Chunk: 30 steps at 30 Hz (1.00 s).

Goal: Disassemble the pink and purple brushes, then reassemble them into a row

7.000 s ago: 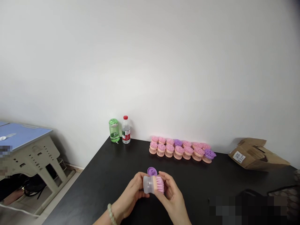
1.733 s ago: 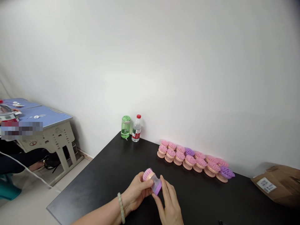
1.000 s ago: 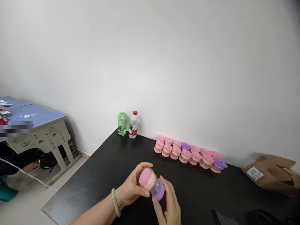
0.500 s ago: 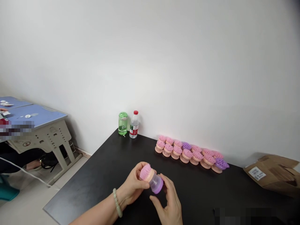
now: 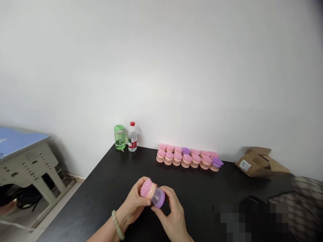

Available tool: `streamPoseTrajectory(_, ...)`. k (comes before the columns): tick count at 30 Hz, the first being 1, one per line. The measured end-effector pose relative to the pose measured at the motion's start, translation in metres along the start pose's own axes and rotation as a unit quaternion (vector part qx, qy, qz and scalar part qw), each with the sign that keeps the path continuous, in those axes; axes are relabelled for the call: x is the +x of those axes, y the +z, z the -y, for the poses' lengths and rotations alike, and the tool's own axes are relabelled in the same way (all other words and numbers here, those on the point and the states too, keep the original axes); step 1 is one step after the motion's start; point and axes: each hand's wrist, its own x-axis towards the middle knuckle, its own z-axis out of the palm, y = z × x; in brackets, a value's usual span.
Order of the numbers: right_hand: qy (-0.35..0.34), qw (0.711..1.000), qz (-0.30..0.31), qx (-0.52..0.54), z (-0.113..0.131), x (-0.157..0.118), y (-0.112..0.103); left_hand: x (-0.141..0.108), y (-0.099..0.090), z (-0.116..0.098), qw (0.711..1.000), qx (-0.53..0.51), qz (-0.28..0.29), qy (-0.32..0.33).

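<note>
My left hand (image 5: 137, 201), a pale green bead bracelet at its wrist, grips a scrub brush (image 5: 157, 197) by its bristle end. The brush has pink bristles, a peach collar, a see-through body and a purple base, and it is tilted with the bristles up to the left. Around the purple base, the thumb and fingers of my right hand (image 5: 173, 211) close from the right. Behind my hands, two rows of similar brush heads (image 5: 186, 160) stand along the wall, mostly pink with a couple of purple ones.
A green container (image 5: 119, 137) and a water bottle with a red cap (image 5: 132, 139) stand at the black table's (image 5: 101, 188) back left corner. A brown paper bag (image 5: 259, 163) lies at the back right. Further left is a blue-topped desk (image 5: 22, 139).
My right thumb and fingers have closed in on the purple base, where they were spread before. The view has turned rightward, showing more of the table's right side.
</note>
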Motion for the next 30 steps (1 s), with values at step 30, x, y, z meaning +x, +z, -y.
streamPoseTrajectory(30, 0.24, 0.938, 0.067, 0.24, 0.002, 0.011, 0.012, 0.01, -0.02, -0.004, 0.992, 0.097, -0.084, -0.006)
